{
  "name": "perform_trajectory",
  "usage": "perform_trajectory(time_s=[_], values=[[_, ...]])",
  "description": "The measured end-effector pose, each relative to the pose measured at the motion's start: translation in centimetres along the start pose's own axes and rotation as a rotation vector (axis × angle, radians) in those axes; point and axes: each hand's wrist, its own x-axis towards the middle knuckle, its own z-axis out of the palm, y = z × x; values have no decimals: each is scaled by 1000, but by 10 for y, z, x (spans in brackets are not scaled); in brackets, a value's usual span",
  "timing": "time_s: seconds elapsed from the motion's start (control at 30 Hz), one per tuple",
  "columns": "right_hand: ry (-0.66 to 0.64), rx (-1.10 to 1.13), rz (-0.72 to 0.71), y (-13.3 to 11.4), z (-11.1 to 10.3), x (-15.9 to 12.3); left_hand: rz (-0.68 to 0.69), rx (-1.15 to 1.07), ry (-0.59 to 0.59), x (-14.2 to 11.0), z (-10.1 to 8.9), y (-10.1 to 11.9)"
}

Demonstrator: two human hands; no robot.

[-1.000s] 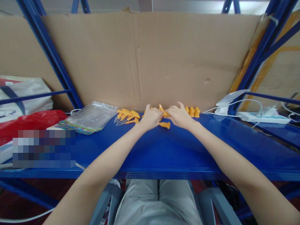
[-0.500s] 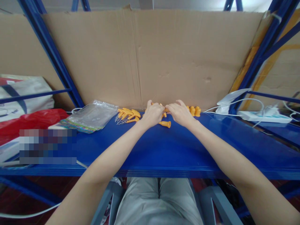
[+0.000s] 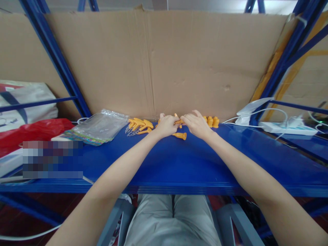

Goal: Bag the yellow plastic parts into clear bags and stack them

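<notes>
Both my hands meet at the far side of a blue shelf [image 3: 179, 164], against a cardboard wall. My left hand [image 3: 166, 125] is curled shut on a small orange plastic piece [image 3: 178, 121]. My right hand [image 3: 196, 125] pinches the other end of that same piece. One orange screw-shaped part [image 3: 180, 135] lies loose on the shelf just under my hands. A pile of orange parts [image 3: 140, 125] with a small metal chain [image 3: 129, 131] sits to the left. Three orange cone-shaped parts [image 3: 212, 121] stand to the right.
A clear plastic bag [image 3: 98, 128] lies at the left, beside a red bag [image 3: 36, 131]. A white power strip [image 3: 287, 128] with white cables rests at the right. Blue rack posts [image 3: 55, 61] frame both sides. My knees show below the shelf edge.
My hands have drawn slightly closer together around the orange piece and shifted a little toward the wall. The loose parts on the shelf have not moved.
</notes>
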Motion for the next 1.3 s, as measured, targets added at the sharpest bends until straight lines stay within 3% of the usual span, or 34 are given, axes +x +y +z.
perform_trajectory(time_s=[0.1,0.23,0.37,0.67,0.97,1.13,1.3], values=[[1,9,-22,1,1,-1,49,67,29,-5,1,2],[30,55,-12,5,2,-4,187,198,173,-12,7,5],[22,82,33,9,5,-5,216,268,256,-13,16,7],[-167,38,43,2,-1,0,279,224,123,-5,18,-1],[-104,-1,27,4,-4,1,205,117,141,-3,13,0],[-34,-34,-6,10,0,-2,43,-68,54,0,12,1],[27,-73,-70,13,7,-5,-102,-582,-116,5,14,-2]])
